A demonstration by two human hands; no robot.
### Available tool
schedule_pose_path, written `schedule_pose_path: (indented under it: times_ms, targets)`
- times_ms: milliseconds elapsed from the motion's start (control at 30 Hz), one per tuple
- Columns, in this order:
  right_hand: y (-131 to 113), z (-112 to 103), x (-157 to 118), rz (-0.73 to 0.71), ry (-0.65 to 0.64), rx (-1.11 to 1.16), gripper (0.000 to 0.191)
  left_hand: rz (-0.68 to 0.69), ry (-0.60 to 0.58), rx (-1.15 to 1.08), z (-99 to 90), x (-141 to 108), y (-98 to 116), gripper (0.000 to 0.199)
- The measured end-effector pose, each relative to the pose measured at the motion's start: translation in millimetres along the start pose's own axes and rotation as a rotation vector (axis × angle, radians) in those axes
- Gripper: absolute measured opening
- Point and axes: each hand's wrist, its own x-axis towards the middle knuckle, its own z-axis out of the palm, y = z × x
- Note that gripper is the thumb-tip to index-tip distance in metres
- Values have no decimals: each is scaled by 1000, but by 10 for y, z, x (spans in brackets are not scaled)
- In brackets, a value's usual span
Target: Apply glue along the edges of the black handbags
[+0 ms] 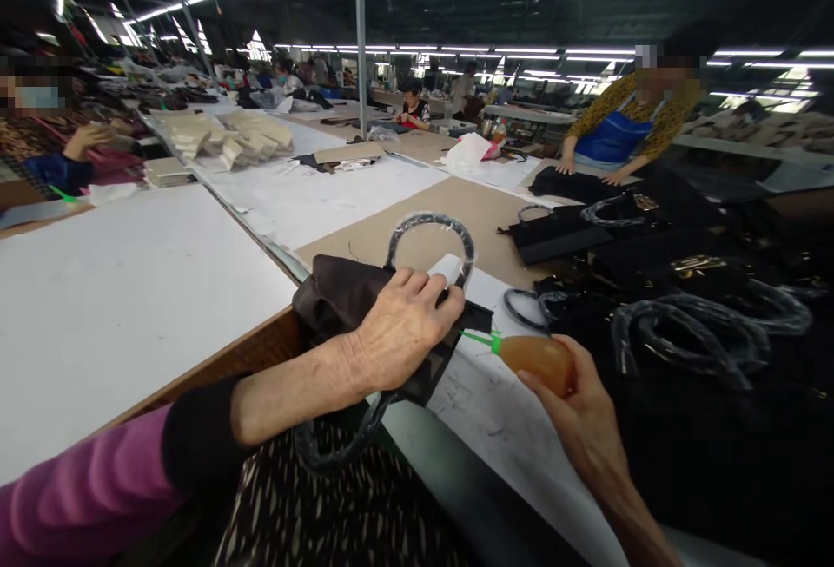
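Observation:
A black bag point(342, 293) with two plastic-wrapped ring handles lies at the near table edge. One handle point(430, 220) stands up behind it; the other point(342, 450) hangs toward my lap. My left hand point(407, 324) is closed over the bag's edge, fingers bent around it. In my right hand point(579, 402) is a squeeze bottle point(538, 361) of amber liquid, held on its side. Its thin green nozzle points left, its tip close to the bag's dark edge by my left fingers; whether it touches I cannot tell.
Black bags with wrapped handles point(691, 332) are heaped on the right. Brown board point(417, 202) covers part of the white table point(130, 315). A person in a blue apron point(612, 146) works at back right, another person point(84, 146) at far left. Pale pieces point(225, 137) lie behind.

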Motion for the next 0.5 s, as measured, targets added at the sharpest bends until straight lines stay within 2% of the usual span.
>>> schedule_pose_path:
  times_ms: [200,367,500]
  targets:
    - [116,75,30,-61,7,-36,67,4,4,-27,50,-41,33,38]
    - [233,80,0,-63,-25,-90,66,2,46,-30,96,-81,68,37]
    - [244,61,-12,-59,-48,-47,66,-15,72,-23,96,-121,113,36]
